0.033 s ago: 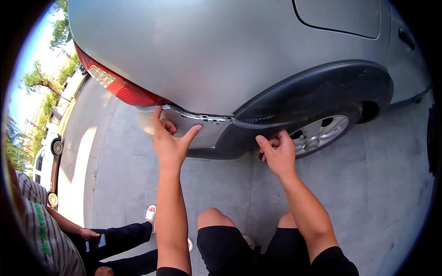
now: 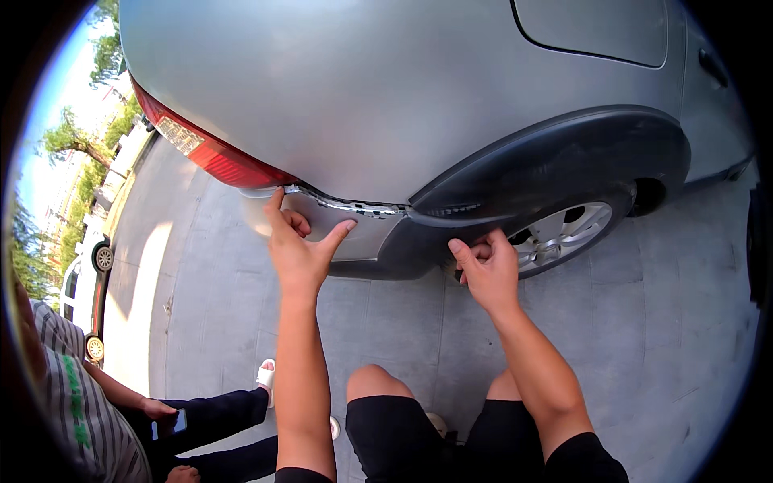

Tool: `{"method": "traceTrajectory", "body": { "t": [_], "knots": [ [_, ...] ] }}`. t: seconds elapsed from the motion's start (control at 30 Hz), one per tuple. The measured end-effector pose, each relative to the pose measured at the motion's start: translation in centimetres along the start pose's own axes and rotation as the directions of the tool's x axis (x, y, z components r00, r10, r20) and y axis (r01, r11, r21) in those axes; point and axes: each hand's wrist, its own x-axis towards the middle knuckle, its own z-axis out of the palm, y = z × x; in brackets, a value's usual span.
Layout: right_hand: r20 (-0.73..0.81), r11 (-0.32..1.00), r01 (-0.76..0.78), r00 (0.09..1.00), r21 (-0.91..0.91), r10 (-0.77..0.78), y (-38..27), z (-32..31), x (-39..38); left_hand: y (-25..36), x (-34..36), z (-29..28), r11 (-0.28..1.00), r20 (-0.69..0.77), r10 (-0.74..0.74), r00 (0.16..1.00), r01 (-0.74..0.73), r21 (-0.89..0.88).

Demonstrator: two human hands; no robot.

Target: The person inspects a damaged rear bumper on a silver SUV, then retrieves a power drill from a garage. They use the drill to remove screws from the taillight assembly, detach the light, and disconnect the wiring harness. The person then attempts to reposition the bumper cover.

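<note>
A silver car's rear corner fills the upper view. Between its body and the rear bumper runs an uneven gap, with dark and pale bits showing along it. My left hand is open and holds nothing; its index fingertip rests at the bumper's top edge, just under the red tail light. The thumb is spread away to the right. My right hand is closed at the lower edge of the black wheel-arch trim, thumb on the outer side, fingers curled into the wheel opening and partly hidden.
The rear wheel is right of my right hand. At lower left sits another person holding a phone. Grey paving lies beneath my knees. A white vehicle stands beyond the road at left.
</note>
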Motion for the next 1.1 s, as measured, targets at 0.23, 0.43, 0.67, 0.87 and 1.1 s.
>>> {"method": "traceTrajectory", "body": {
  "t": [0.23,0.43,0.67,0.87,1.1],
  "knots": [
    [0.034,0.999,-0.002,0.999,0.052,0.0,0.8,-0.3,0.1,-1.3,0.2,0.8,0.996,0.008,0.067,0.998,-0.067,-0.054],
    [0.0,0.984,0.04,0.999,0.172,-0.04,2.0,0.2,0.6,-2.9,0.1,1.8,0.993,-0.047,0.103,0.994,-0.106,-0.061],
    [-0.012,0.97,0.093,0.996,0.226,-0.093,2.8,0.3,0.7,-2.9,0.0,1.9,0.998,-0.05,0.039,0.998,-0.041,-0.052],
    [-0.039,0.979,0.168,0.986,0.114,-0.165,3.2,0.4,0.5,-2.3,-0.6,1.7,0.999,-0.04,0.017,0.999,-0.018,-0.033],
    [-0.033,0.991,0.117,0.993,0.058,-0.115,4.7,0.2,0.2,-3.2,-3.2,1.8,0.996,-0.042,0.084,0.996,-0.085,-0.03]
  ]
}}
